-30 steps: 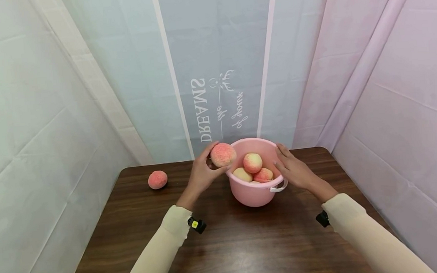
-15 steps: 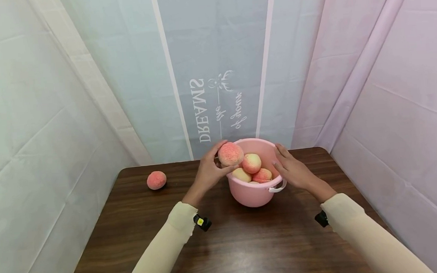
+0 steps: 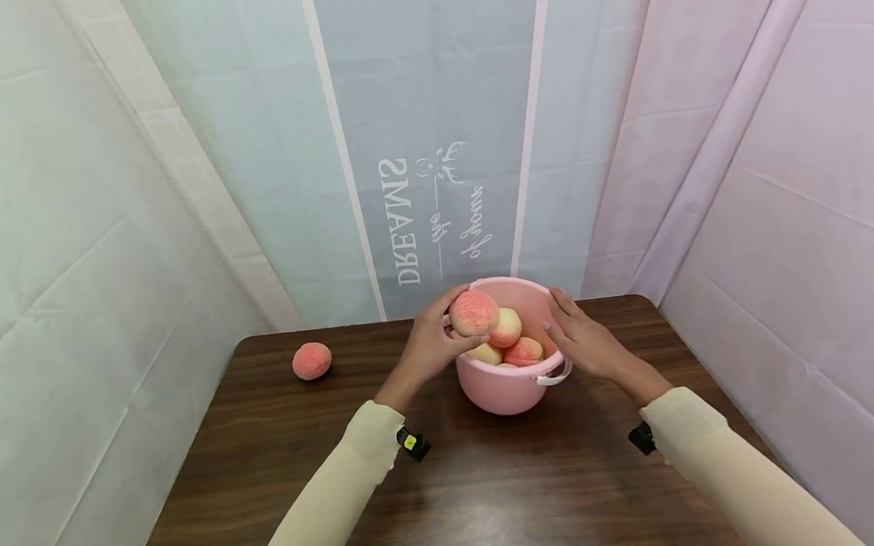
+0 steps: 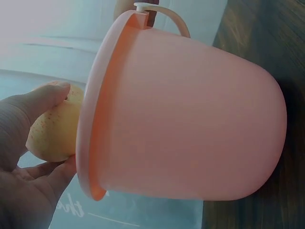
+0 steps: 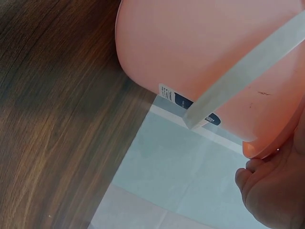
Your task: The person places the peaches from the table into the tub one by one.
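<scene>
My left hand (image 3: 432,340) holds a pink-and-cream peach (image 3: 474,312) over the left rim of a pink bucket (image 3: 500,394). In the left wrist view the thumb and fingers pinch this peach (image 4: 57,129) beside the rim, its yellow side showing. Inside the bucket lie several peaches, among them a cream-and-red one (image 3: 506,325) on top and a redder one (image 3: 524,351) below. My right hand (image 3: 587,339) grips the bucket's right rim. In the right wrist view its fingers (image 5: 255,174) curl at the rim, though part of the hand is cut off.
Another peach (image 3: 311,361) lies on the dark wooden table (image 3: 480,487) at the far left. A white handle (image 3: 556,376) hangs at the bucket's right front. Patterned cloth (image 3: 434,98) rises behind the table, with pale cloth walls on both sides.
My left hand has moved right with the peach, from beside the bucket to over its left rim. The right hand has stayed at the bucket's right rim.
</scene>
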`<state>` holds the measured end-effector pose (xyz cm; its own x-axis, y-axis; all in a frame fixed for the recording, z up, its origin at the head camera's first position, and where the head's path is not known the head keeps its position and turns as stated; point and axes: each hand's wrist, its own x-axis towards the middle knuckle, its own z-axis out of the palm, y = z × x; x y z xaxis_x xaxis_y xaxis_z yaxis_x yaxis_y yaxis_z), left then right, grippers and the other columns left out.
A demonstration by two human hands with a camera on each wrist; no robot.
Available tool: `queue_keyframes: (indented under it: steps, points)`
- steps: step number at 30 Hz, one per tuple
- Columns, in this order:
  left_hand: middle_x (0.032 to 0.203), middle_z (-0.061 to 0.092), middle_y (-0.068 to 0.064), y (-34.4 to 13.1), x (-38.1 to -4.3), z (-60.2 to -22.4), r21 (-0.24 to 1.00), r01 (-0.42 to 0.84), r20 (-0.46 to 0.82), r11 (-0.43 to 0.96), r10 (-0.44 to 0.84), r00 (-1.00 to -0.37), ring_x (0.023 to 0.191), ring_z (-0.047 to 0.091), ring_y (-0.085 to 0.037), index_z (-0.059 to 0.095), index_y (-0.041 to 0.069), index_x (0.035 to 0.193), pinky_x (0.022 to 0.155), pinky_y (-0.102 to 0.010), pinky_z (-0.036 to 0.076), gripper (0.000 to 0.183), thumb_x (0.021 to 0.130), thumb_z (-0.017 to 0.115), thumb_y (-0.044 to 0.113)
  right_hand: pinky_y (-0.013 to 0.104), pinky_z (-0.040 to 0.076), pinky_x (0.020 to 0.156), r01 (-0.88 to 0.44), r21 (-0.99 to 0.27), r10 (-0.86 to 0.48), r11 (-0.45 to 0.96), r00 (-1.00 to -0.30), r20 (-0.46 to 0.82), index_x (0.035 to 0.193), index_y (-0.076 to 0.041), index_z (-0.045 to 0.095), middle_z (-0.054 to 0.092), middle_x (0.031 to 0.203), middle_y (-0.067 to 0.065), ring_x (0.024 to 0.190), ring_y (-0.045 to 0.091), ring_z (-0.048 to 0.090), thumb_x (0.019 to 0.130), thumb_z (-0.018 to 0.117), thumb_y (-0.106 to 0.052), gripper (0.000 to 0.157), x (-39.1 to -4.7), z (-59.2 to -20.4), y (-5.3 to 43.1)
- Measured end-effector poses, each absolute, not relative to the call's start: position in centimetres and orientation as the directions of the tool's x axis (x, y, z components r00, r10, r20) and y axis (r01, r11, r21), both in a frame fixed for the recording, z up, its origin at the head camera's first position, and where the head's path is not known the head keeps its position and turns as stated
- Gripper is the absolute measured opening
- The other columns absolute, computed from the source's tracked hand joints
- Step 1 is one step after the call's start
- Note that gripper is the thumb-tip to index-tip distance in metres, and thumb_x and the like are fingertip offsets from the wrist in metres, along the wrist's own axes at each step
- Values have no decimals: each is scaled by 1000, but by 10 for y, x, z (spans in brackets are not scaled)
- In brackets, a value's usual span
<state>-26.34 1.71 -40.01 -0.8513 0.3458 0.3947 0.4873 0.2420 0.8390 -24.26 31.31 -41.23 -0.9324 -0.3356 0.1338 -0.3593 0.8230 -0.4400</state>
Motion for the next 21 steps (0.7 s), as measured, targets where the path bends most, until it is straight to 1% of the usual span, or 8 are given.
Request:
queue_keyframes:
  steps: [4,10,14,15,18,21]
  points:
    - [139,59,-1,20,-265,-401,834,492,391,249,361,-846,122,59,-15,51,14,148,95,-35,54,86,74,93,15,63,25,116,-358,-438,-336,825,-933,130,159,4,13,5,168,21,153,43,7,111,36,-33,65,-243,-413,313]
    - [139,59,0,23,-266,-401,829,504,395,242,385,-834,123,58,-15,51,19,148,100,-37,52,86,73,94,15,63,24,116,-361,-435,-345,825,-931,117,159,4,12,3,168,21,153,42,6,111,35,-35,66,-243,-411,314]
    - [140,58,1,23,-265,-401,824,497,373,272,400,-837,124,57,-15,51,18,148,102,-37,50,85,74,93,15,63,23,116,-360,-434,-348,826,-931,111,159,4,12,3,169,21,154,42,5,111,35,-35,66,-243,-411,314]
    - [140,58,-1,23,-265,-401,819,500,371,280,407,-835,125,57,-15,51,18,149,102,-36,50,85,74,93,15,62,23,116,-360,-434,-347,826,-931,112,159,4,12,3,169,20,154,41,5,111,35,-35,66,-243,-411,314]
    - [140,59,-10,23,-266,-402,810,517,374,276,436,-818,126,58,-23,50,15,150,105,-37,48,85,76,92,14,63,23,116,-359,-434,-346,827,-932,112,159,4,12,3,169,21,154,41,5,111,35,-35,66,-243,-411,314]
    - [139,60,-16,22,-265,-402,806,527,381,269,446,-810,127,58,-29,50,14,150,107,-38,46,82,78,90,15,62,23,117,-362,-431,-345,827,-931,120,159,5,13,3,168,21,154,41,6,111,35,-35,66,-244,-411,314]
